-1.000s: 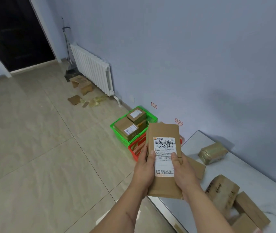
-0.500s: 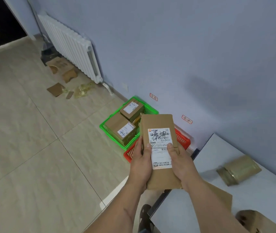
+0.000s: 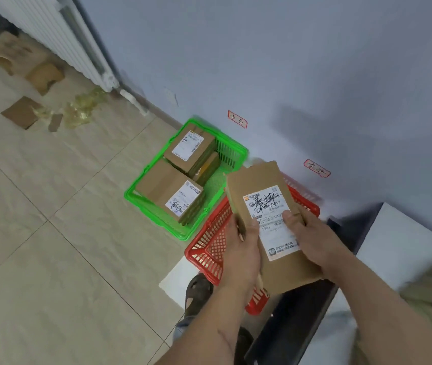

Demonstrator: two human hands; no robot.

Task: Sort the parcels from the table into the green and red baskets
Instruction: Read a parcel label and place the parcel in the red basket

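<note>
Parcel [image 3: 267, 222] held over red basket [image 3: 209, 248], green basket [image 3: 157, 206] just beside.

Green basket: three boxes in it. Red basket: seems empty, mostly hidden by the parcel. Parcel: flat, label up, my left hand [image 3: 241, 251] clamped on its left edge, right hand [image 3: 312, 241] on its right with thumb across the label. Risk: the baskets touch, so a careless drop may land it in the wrong one or catch the rim.

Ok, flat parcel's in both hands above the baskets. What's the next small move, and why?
Probably lower it straight down and let go into the red basket. Both hands, left and right, hold the flat parcel right over it, and the green basket sits off to the side.
</note>
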